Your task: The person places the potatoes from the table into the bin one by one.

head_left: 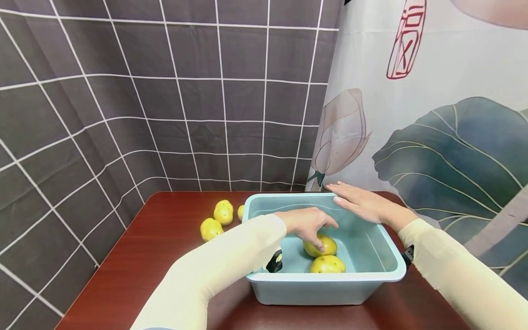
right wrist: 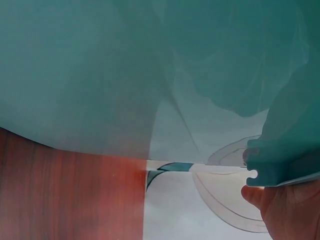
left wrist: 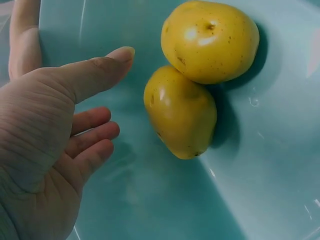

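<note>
A light blue plastic tub (head_left: pixel 326 277) stands on the table with two yellow potatoes lying against each other inside, one farther back (head_left: pixel 327 246) and one nearer the front wall (head_left: pixel 328 265). My left hand (head_left: pixel 305 223) reaches into the tub over them. In the left wrist view its thumb and fingers are spread apart, holding nothing, beside the smaller potato (left wrist: pixel 180 112). My right hand (head_left: pixel 365 201) lies with straight fingers over the tub's back right rim. From the right wrist, part of that hand (right wrist: pixel 295 215) shows right at the rim, beside the tub's outer wall (right wrist: pixel 100 75).
Left of the tub, two more potatoes (head_left: pixel 223 212) (head_left: pixel 211 229) lie on the red-brown table (head_left: pixel 165 247), and another (head_left: pixel 241 212) peeks out behind the tub's left rim. A dark checked curtain (head_left: pixel 198 101) and a white flowered one (head_left: pixel 371 114) hang behind the table.
</note>
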